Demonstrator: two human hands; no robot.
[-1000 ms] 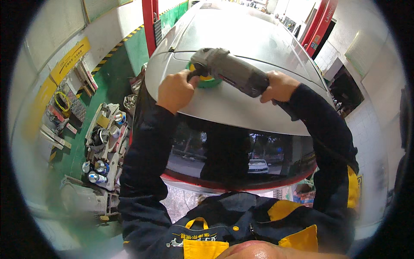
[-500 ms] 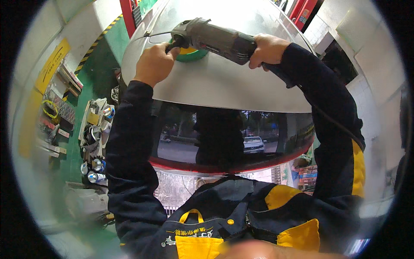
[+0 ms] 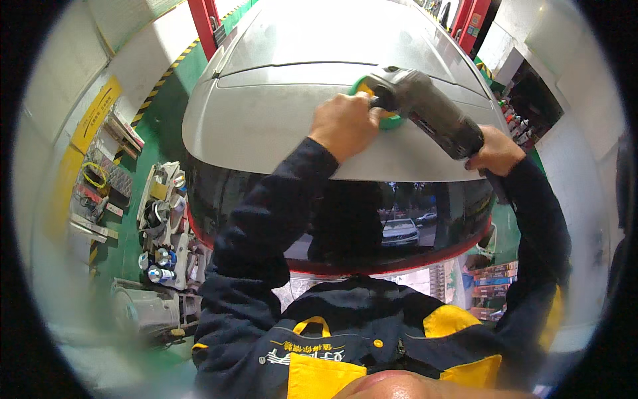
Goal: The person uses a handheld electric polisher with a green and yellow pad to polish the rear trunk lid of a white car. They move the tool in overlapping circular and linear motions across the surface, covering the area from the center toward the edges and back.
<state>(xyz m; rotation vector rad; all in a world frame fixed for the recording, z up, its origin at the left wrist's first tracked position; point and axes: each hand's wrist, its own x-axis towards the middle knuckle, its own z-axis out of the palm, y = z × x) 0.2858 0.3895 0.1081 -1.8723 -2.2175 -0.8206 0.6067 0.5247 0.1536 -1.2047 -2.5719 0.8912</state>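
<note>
A dark grey power polisher (image 3: 435, 110) lies slantwise over the rear of a silver car roof (image 3: 266, 126). Its round pad (image 3: 392, 122), green with a yellow part, touches the roof panel under the tool's head. My left hand (image 3: 345, 125) is wrapped round the side handle next to the head. At the other end, my right hand (image 3: 497, 151) grips the rear handle of the polisher. Below the roof edge is the dark rear window (image 3: 412, 199), which reflects a parked car and my outline. The pad's underside is hidden.
Left of the car, a low cart (image 3: 159, 219) carries cans, bottles and tools on the green floor (image 3: 133, 259). Red lift posts (image 3: 205, 26) rise at the far left and far right. Bottles (image 3: 515, 123) stand in a dark wall opening at the right.
Both hands have carried the polisher to the right and nearer along the roof. Its body now tilts more steeply, and my view has shifted slightly.
</note>
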